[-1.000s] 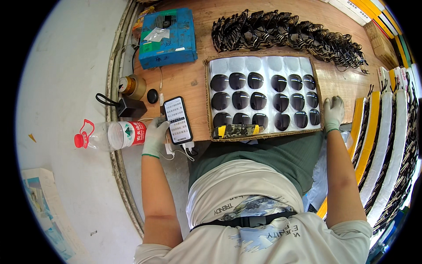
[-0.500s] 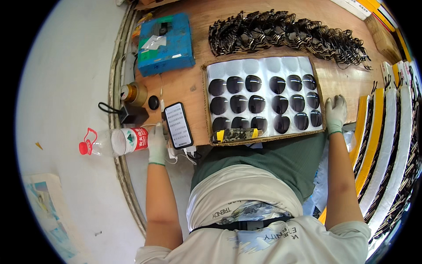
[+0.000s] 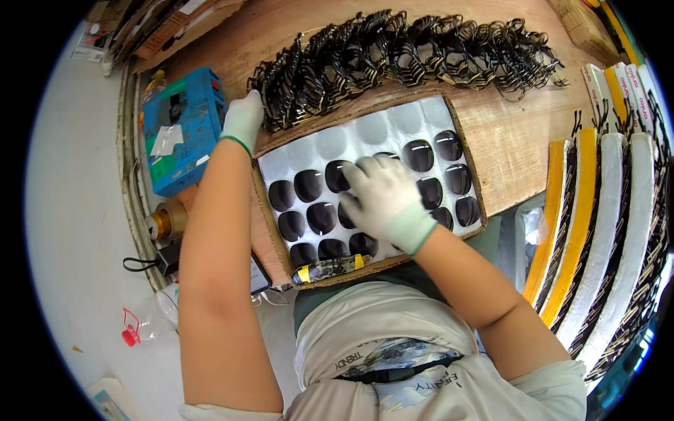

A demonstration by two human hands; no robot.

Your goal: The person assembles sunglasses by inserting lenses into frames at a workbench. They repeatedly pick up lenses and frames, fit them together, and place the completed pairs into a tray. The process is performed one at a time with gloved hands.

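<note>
A shallow cardboard box [image 3: 465, 133] holds rows of dark sunglass lenses [image 3: 307, 185] on a white padded sheet. My right hand [image 3: 390, 200], in a white glove, hovers over the middle lenses with its fingers apart; some lenses are hidden under it. Beyond the box lies a long heap of dark wire glasses frames [image 3: 393, 56]. My left hand [image 3: 243, 121], also gloved, is at the heap's left end with curled fingers; what they hold, if anything, is hidden. A yellow and camouflage-patterned cutter knife [image 3: 331, 268] rests along the box's near edge.
Left of the box are a blue box [image 3: 184, 126], a tape roll [image 3: 168, 219] and a phone [image 3: 260, 275], partly behind my left forearm. A clear plastic bottle [image 3: 144, 326] lies farther left. Yellow and white strips [image 3: 583, 224] with rows of frames stand at the right.
My left hand has gone from beside the bottle and phone up to the heap of frames. My right hand has moved from the box's right side onto the lenses. The view has turned.
</note>
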